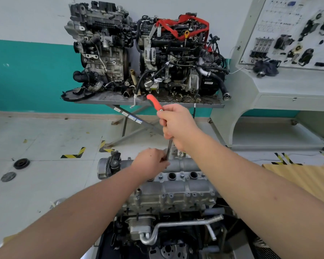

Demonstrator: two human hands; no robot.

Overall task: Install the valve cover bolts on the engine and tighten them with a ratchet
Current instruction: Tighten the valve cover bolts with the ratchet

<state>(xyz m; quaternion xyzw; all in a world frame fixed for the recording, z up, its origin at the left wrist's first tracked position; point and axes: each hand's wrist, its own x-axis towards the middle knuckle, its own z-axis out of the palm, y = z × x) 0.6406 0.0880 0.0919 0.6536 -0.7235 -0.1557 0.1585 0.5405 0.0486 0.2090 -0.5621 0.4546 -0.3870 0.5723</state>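
The engine stands low in the middle of the view, its grey aluminium valve cover (178,191) facing me with two open spark plug wells and several small bolts (160,177) seated along its edges. My right hand (176,126) grips the red handle of a ratchet (154,102), whose steel shaft runs down to the far edge of the cover. My left hand (151,163) holds the ratchet's head end there. The socket and the bolt under it are hidden by my left hand.
Two other engines (144,51) sit on a metal scissor table (120,101) against the far wall. A grey training console (281,86) with mounted parts stands at right. A corrugated cardboard sheet (297,176) lies at right. Two round discs (21,163) lie on the floor at left.
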